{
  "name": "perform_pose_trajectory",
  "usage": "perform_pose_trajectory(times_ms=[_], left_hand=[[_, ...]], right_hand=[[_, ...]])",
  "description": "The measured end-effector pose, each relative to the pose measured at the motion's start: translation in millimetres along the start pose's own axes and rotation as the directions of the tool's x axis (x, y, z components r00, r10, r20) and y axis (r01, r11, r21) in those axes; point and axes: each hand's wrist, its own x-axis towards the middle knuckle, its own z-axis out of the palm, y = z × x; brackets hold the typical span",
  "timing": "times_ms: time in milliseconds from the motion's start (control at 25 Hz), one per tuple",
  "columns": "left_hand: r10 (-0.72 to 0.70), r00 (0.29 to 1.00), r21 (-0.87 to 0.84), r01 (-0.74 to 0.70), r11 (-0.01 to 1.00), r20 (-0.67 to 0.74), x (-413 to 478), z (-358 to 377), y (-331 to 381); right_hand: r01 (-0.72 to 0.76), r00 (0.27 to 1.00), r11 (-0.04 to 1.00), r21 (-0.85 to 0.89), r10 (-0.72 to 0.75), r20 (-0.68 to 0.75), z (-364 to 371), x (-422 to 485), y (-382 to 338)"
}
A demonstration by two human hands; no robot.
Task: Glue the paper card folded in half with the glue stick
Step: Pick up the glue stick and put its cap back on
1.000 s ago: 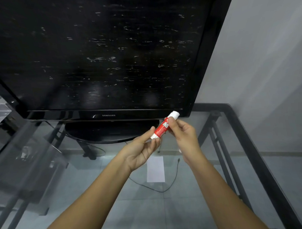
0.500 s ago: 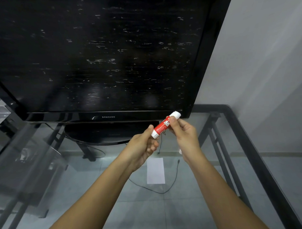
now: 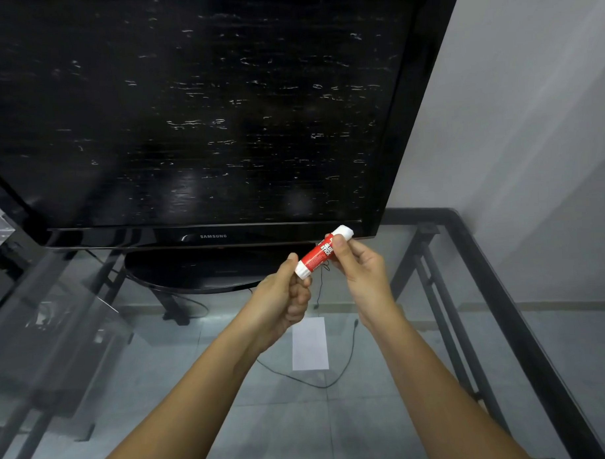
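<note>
A red glue stick (image 3: 316, 255) with white ends is held tilted in the air above the glass table. My right hand (image 3: 359, 272) grips its upper part between thumb and fingers. My left hand (image 3: 283, 298) pinches the lower white end between thumb and curled fingers. The white paper card (image 3: 309, 344) lies flat on the glass below both hands, touched by neither.
A large black television (image 3: 201, 112) on an oval stand fills the back of the glass table (image 3: 417, 328). The table's black metal frame (image 3: 495, 291) runs along the right edge, next to a grey wall. A thin black cable (image 3: 320, 383) shows beneath the glass.
My left fingers have curled tighter around the stick's lower white end, and the stick has shifted slightly. The card has not moved.
</note>
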Motion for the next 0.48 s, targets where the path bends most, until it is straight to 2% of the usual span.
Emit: perform_pose_trajectory(times_ms=[40, 80, 160, 240, 280, 360, 440, 480], left_hand=[[-0.008, 1.000, -0.068, 0.008, 0.998, 0.007, 0, 0, 1], [0.044, 0.999, -0.078, -0.046, 0.996, -0.020, 1, 0, 0], [0.218, 0.973, -0.001, -0.219, 0.976, -0.081, 2, 0, -3], [0.292, 0.953, 0.106, -0.283, 0.953, -0.081, 0, 0, -4], [0.258, 0.963, 0.129, -0.247, 0.960, -0.075, 0, 0, -3], [0.080, 0.994, 0.064, -0.075, 0.995, -0.076, 1, -3, 0], [-0.218, 0.975, -0.169, 0.221, 0.961, 0.032, 0, -7, 7], [-0.340, 0.928, -0.297, 0.370, 0.880, 0.150, -1, -10, 9]], right_hand=[[0.002, 1.000, 1.000, 0.001, -0.002, 0.000, 1, 0, 0], [0.005, 1.000, 1.000, 0.003, -0.005, -0.001, 1, 1, 0], [0.005, 1.000, 1.000, 0.009, -0.005, -0.001, 2, 1, 1], [-0.001, 1.000, 1.000, 0.012, 0.001, 0.002, 2, 2, 1], [-0.001, 1.000, 1.000, 0.010, 0.001, 0.005, 3, 2, 1], [0.001, 1.000, 1.000, 0.001, -0.001, 0.017, 3, 2, 1], [0.011, 0.999, 1.000, -0.017, -0.010, 0.038, 4, 1, 2], [0.014, 0.999, 0.999, -0.029, -0.013, 0.052, 5, 0, 3]])
